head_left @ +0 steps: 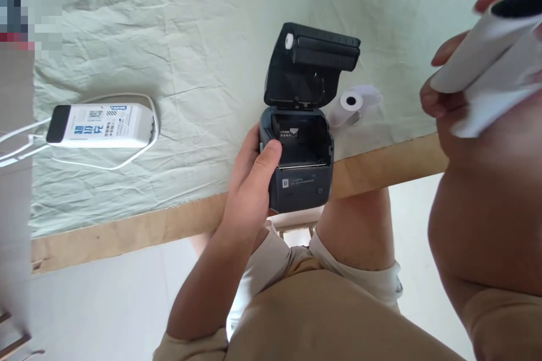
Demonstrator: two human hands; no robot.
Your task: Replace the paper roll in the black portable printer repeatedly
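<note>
A dark portable label printer [302,186] is gripped by its left side in my left hand [254,175], thumb over the rim of the paper bay. Its lid [311,67] is swung up, and no roll sits in the bay. At the upper right my right hand [444,62] is wrapped around a white paper roll [463,53] with a dark hollow core. A loose strip of its paper hangs down, and part of the hand is blurred. Just right of the printer, a smaller white paper roll [350,101] lies on the cloth.
A pale green wrinkled cloth [203,28] covers the table, whose bare wooden edge [127,237] runs along the front. A white power bank [105,125] with a looped white cable [127,164] lies at the left. Part of a person [11,5] appears at the top left corner.
</note>
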